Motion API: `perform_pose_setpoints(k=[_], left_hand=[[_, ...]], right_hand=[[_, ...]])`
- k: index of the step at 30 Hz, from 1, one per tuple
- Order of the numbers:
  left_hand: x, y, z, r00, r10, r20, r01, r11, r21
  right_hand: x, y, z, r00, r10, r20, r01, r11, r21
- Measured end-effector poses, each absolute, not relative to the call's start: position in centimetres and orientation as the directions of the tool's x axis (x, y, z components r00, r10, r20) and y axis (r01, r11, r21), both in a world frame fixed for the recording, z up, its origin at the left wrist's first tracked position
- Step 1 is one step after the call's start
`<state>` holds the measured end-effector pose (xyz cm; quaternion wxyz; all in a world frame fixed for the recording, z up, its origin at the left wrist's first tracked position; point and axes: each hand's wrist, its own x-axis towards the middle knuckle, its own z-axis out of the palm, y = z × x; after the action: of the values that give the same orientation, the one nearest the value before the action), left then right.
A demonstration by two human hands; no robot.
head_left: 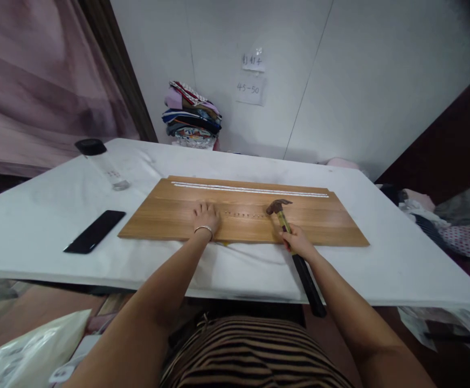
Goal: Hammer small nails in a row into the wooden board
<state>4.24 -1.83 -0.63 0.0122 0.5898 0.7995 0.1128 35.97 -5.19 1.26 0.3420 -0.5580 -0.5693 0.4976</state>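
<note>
A wooden board lies flat on the white-covered table, with two thin white strips along its far side. Across its middle runs a row of several small nails. My left hand rests flat on the board, fingers spread, just left of that row. In my right hand is a claw hammer, gripped partway up the handle. Its head is over the right end of the nail row; whether it touches a nail I cannot tell. The black handle end points back toward me, past the table's front edge.
A black phone lies left of the board. Behind it is a clear bottle with a black lid, apparently tilted. Folded clothes are stacked beyond the table's far edge, by the wall. The white table ends close to my body.
</note>
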Motion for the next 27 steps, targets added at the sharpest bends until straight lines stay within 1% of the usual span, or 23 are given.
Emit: perform_pose_setpoints(k=[3, 6, 9, 15, 21, 27], left_hand=[[4.17, -1.76, -0.81, -0.306, 0.944, 0.121, 0.942, 0.281, 0.185], [4.11, -1.69, -0.96, -0.303, 0.945, 0.122, 0.944, 0.281, 0.172], [4.08, -1.66, -1.03, -0.299, 0.947, 0.119, 0.946, 0.279, 0.164], [4.14, -1.71, -0.92, -0.299, 0.947, 0.121, 0.945, 0.277, 0.173], [4.21, -1.79, -0.83, -0.299, 0.947, 0.121, 0.943, 0.273, 0.189], [4.24, -1.85, -0.84, -0.295, 0.948, 0.119, 0.946, 0.272, 0.177]], right_hand=[[35.90, -5.17, 1.48, -0.126, 0.979, -0.159, 0.269, -0.120, -0.956], [35.71, -5.07, 1.48, -0.128, 0.974, -0.188, 0.265, -0.149, -0.953], [35.55, -5.04, 1.35, -0.139, 0.967, -0.212, 0.291, -0.164, -0.942], [35.44, -5.22, 1.64, -0.113, 0.977, -0.179, 0.311, -0.137, -0.940], [35.42, -5.19, 1.94, -0.119, 0.970, -0.213, 0.371, -0.155, -0.916], [35.29, -5.20, 2.17, -0.102, 0.972, -0.212, 0.374, -0.160, -0.914]])
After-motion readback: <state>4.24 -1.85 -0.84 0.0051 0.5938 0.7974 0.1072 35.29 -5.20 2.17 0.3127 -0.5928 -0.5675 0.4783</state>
